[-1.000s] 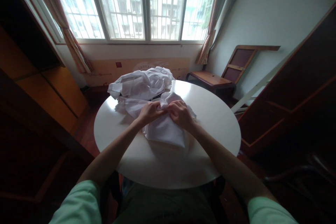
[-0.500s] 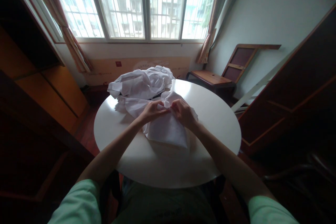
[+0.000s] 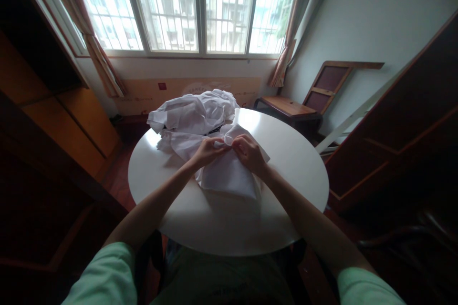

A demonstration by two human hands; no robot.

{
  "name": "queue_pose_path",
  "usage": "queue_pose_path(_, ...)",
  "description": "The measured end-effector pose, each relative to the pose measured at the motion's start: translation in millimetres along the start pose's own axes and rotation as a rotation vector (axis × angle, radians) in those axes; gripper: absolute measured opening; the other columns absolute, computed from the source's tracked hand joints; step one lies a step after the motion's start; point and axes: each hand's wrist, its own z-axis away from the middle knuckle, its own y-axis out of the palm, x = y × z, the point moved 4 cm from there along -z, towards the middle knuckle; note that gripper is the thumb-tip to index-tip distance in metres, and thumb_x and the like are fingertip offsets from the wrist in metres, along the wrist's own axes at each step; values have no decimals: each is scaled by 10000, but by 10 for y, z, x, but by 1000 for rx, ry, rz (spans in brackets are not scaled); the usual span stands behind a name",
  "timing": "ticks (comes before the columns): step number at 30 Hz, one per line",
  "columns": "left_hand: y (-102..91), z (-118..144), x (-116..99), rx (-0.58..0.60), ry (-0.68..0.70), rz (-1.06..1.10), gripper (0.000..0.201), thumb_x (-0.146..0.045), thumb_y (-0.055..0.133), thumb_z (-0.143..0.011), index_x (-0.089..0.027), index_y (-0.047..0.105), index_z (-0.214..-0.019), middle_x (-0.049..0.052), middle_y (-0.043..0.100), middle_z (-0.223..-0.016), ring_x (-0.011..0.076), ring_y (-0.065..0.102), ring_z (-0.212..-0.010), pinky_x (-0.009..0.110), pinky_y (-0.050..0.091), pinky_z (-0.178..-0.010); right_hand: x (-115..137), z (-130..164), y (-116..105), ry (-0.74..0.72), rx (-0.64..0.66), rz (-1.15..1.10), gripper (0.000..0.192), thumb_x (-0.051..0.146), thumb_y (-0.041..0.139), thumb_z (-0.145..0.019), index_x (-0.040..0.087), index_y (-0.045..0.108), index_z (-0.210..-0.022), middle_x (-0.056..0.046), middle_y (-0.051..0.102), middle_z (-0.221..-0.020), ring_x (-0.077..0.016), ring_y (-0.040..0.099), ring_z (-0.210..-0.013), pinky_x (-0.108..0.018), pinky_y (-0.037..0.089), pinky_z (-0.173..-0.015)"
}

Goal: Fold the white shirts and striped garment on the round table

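White cloth [image 3: 225, 176], a thin garment-like piece, lies at the centre of the frame on the far half of a round white table [image 3: 286, 186], its near edge spread flat toward the viewer and its far part bunched up. Both hands meet at that bunched part. The left hand [image 3: 207, 151] comes in from the lower left with its fingers curled, pinching a fold of the cloth between thumb and fingertips. The right hand [image 3: 249, 151] comes in from the lower right, knuckles up, fingers likewise clenched on the same raised fold, so the two hands almost touch just above the centre of the frame.

Behind the hands, toward the upper middle, a heap of crumpled white fabric [image 3: 195, 112] sits at the table's far edge, touching the piece being handled; something dark shows in a gap beneath it, too small to make out.

Light green short sleeves [image 3: 103, 274] show at the bottom corners. Past the table, a pale panel [image 3: 161, 91] under the barred window [image 3: 193, 7] carries a small red mark and faint print, unreadable at this size. Curtains [image 3: 96, 55] hang at both window ends, a wooden bench [image 3: 286, 107] stands at the right, and dark wooden cabinets [image 3: 71, 119] fill the left side.
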Motion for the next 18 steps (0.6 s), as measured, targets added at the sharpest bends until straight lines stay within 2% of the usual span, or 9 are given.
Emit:
queue_pose_path(5, -8, 20, -9, -15, -34, -23, 368, -483, 653, -641, -124, 592, -697, -23, 505, -591, 81, 436, -536, 186, 324, -482, 61, -4, -28, 31, -11, -18, 108, 114, 483, -772, 203, 506, -716, -29, 540, -773, -160, 507, -750, -290, 418, -670)
queue_pose_path(9, -9, 27, -42, 3, -33, -35, 345, -473, 633, -670, -133, 571, -679, -33, 479, -579, 75, 415, -529, 183, 308, -480, 48, -11, -31, 147, -25, -100, 88, 126, 492, -758, 190, 504, -699, -19, 538, -740, -149, 509, -721, -274, 408, -661)
queue_pose_path(13, -2, 31, -106, -31, 17, -23, 300, -433, 635, -686, -139, 573, -687, -13, 522, -645, 97, 468, -607, 196, 367, -549, -49, -6, -2, 310, -15, -226, 57, 211, 510, -765, 178, 523, -721, -4, 551, -708, -134, 506, -672, -261, 404, -641)
queue_pose_path(18, 12, 42, -157, -107, 15, 38, 282, -415, 651, -673, -142, 584, -697, 22, 578, -723, 135, 519, -706, 223, 416, -625, -172, 5, 55, 400, 43, -395, 154, 320, 529, -759, 167, 543, -743, 0, 566, -701, -126, 509, -652, -257, 409, -624)
